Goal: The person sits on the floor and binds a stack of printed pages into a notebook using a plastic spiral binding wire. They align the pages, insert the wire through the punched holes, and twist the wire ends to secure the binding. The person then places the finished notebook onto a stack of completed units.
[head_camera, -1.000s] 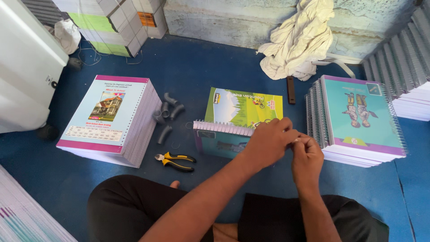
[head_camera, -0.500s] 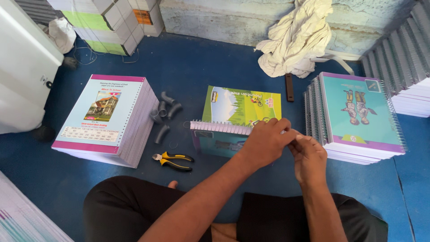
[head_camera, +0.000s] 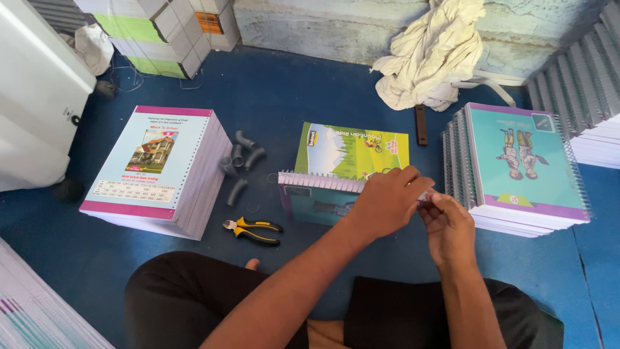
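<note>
I sit cross-legged on a blue floor. An open spiral-bound notebook [head_camera: 352, 152] lies in front of me, green cover folded back, its spiral coil [head_camera: 316, 181] running across the middle. My left hand [head_camera: 387, 200] reaches across and rests over the coil's right end, fingers pinched there. My right hand [head_camera: 445, 223] meets it from the right, fingertips pinching the same small spot at the coil's end. What is between the fingers is hidden.
A stack of unbound pink-edged books [head_camera: 158, 171] stands at the left, a stack of bound teal notebooks [head_camera: 520, 171] at the right. Yellow-handled pliers [head_camera: 252, 231] and grey tube pieces [head_camera: 240, 161] lie between. A crumpled cloth [head_camera: 429, 55] lies at the back.
Both hands stay together at the coil's right end; the right hand has shifted slightly lower and closer to the left. The view moved a little.
</note>
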